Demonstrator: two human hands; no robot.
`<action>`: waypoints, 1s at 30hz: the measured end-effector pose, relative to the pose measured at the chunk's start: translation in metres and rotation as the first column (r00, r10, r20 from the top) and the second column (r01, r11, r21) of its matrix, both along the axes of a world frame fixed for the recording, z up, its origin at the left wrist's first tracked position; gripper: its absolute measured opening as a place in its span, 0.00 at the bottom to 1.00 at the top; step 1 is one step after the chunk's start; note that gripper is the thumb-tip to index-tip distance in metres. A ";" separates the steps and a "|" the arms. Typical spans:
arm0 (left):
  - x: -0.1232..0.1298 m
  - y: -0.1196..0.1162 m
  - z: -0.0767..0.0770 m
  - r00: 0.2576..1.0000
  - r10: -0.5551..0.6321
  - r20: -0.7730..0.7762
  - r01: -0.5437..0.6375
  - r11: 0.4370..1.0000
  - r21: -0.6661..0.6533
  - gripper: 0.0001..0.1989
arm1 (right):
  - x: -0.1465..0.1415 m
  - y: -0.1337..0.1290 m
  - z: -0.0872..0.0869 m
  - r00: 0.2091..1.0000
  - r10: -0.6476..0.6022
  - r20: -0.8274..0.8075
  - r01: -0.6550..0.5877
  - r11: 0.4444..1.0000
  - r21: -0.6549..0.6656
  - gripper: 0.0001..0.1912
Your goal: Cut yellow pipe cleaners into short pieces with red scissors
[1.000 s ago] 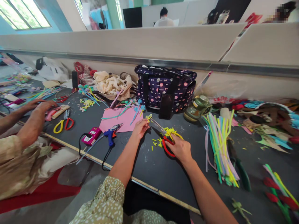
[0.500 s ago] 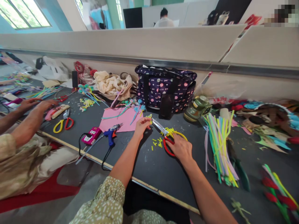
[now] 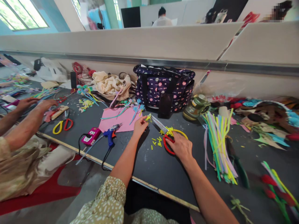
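Left hand [image 3: 140, 126] pinches yellow-green piece [image 3: 148, 118] at its 1 o'clock | right hand [image 3: 183, 145] grips scissors [image 3: 161, 125], blades toward 10 o'clock

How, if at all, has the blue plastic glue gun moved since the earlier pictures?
No, no visible shift either way: the glue gun lies at the same place along the near edge of the flat pink sheet.

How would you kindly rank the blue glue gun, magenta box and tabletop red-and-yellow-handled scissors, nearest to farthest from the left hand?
1. Blue glue gun, left of the hand.
2. Magenta box, farther left.
3. Tabletop scissors, farthest left.
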State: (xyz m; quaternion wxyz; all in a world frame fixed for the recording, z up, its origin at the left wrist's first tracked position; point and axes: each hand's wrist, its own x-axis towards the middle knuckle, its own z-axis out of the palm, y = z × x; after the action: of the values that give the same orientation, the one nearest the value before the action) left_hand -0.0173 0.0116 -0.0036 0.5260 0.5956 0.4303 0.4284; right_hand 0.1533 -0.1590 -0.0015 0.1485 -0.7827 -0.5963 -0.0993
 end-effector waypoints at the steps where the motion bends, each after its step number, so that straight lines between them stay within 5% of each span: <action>1: -0.001 0.000 0.003 0.998 0.032 0.054 -0.029 0.998 -0.059 0.19 | 0.000 0.000 0.000 1.000 -0.016 -0.023 0.016 1.000 0.011 0.22; 6: 0.000 -0.003 0.011 0.987 0.015 0.160 0.012 0.986 -0.165 0.17 | 0.002 0.001 0.002 0.984 -0.068 -0.166 0.069 0.998 0.002 0.17; 16: 0.018 -0.021 -0.002 0.980 -0.189 -0.065 0.193 0.979 0.064 0.12 | 0.008 0.006 -0.002 0.912 -0.172 -0.372 0.183 0.983 -0.004 0.20; 21: 0.019 -0.028 0.006 0.932 -0.354 -0.073 0.357 0.934 0.028 0.11 | 0.009 0.006 -0.004 0.918 -0.180 -0.354 0.190 0.982 -0.008 0.21; 26: 0.011 -0.013 -0.003 0.964 -0.218 -0.152 0.231 0.970 0.076 0.13 | 0.006 0.006 -0.001 0.929 -0.143 -0.342 0.152 0.988 0.000 0.20; 30: 0.007 -0.003 -0.011 0.980 -0.135 -0.145 0.135 0.991 -0.013 0.18 | 0.005 0.006 -0.001 0.932 -0.120 -0.342 0.136 0.990 0.023 0.19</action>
State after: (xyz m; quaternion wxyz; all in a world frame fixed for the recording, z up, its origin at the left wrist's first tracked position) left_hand -0.0099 0.0082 -0.0151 0.5221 0.6521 0.4267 0.3466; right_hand 0.1580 -0.1535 -0.0022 0.2605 -0.8215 -0.5071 0.0141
